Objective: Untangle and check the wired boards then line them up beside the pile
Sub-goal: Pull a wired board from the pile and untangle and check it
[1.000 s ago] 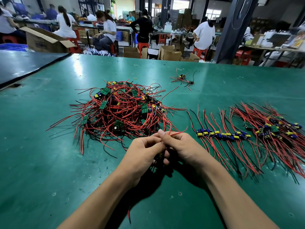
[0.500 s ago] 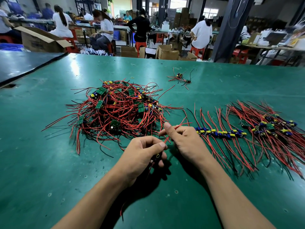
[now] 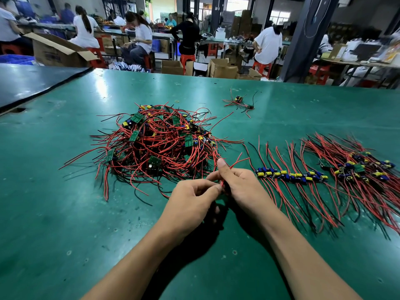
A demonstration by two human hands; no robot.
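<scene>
A tangled pile (image 3: 160, 148) of wired boards lies on the green table (image 3: 65, 213). Just in front of the pile's right edge, the left hand (image 3: 190, 202) pinches red wires (image 3: 236, 162). The right hand (image 3: 242, 187) curls round the same wires; their board is hidden. Right of the pile, a row of boards (image 3: 290, 175) lies side by side.

an electronics assembly workshop: long green worktable (image 3: 65, 213), seated workers (image 3: 138, 40) at benches across the top of the frame, cardboard boxes (image 3: 56, 53) upper left, red stools (image 3: 260, 68).
</scene>
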